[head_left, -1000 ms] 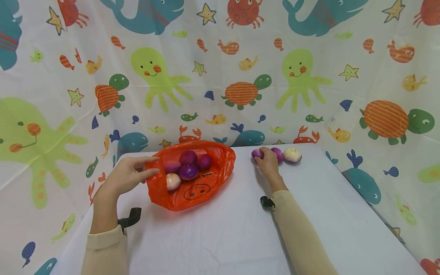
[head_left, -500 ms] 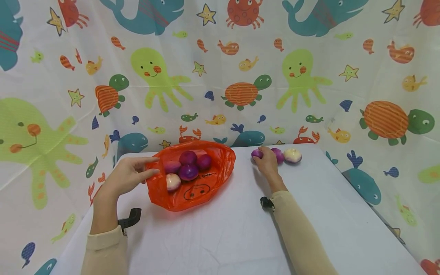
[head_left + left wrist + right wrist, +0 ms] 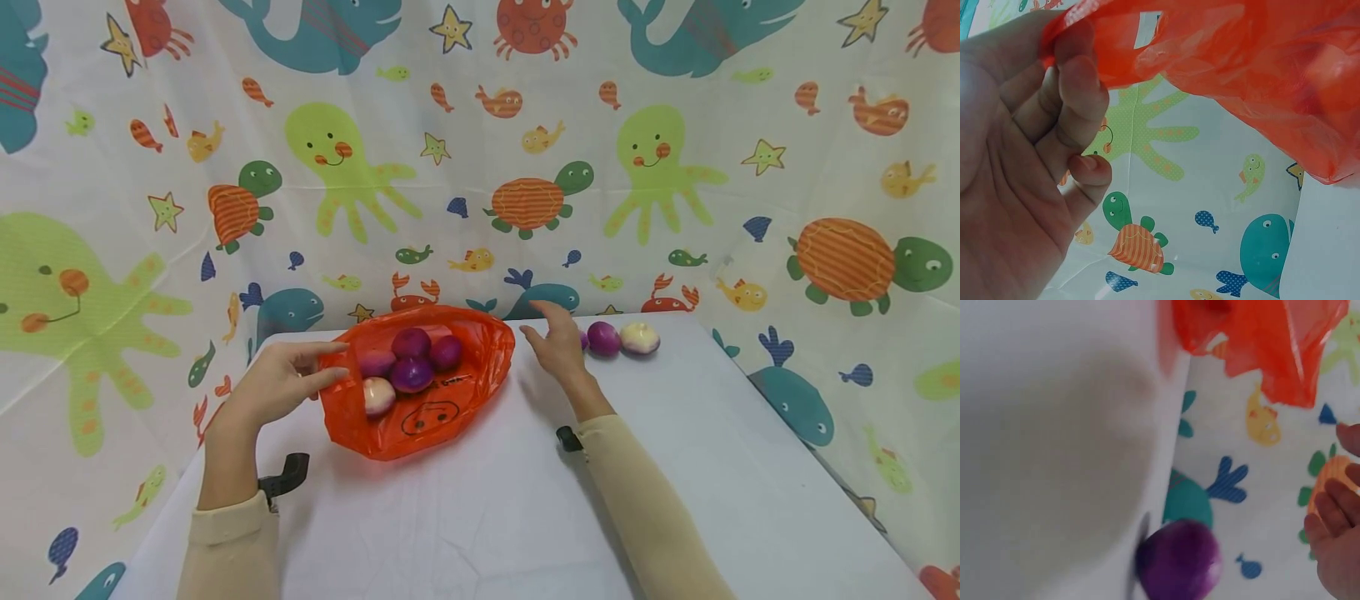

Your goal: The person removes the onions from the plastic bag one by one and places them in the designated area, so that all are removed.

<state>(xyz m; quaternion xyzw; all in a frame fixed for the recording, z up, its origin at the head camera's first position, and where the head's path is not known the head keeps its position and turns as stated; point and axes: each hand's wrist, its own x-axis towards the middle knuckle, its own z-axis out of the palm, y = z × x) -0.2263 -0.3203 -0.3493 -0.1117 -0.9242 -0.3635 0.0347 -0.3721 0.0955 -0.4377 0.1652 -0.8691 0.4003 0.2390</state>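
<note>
While the left hand (image 3: 281, 383) pinches the orange bag (image 3: 420, 392) mouth wide, the empty, open-fingered right hand (image 3: 557, 343) should reach straight for an onion (image 3: 411, 375).

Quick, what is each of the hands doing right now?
Left hand: pinches the rim of the orange bag.
Right hand: open, holding nothing, between the bag and the purple onions.

Light was bright, even and diffuse, throwing only a soft shadow under the right hand (image 3: 557, 346) on the white table (image 3: 480, 508). The head view was sharp but bowed at its edges. The right wrist view was motion-blurred, its purple onion (image 3: 1180, 561) smeared, while the orange plastic bag (image 3: 1241, 69) glowed translucent.
</note>
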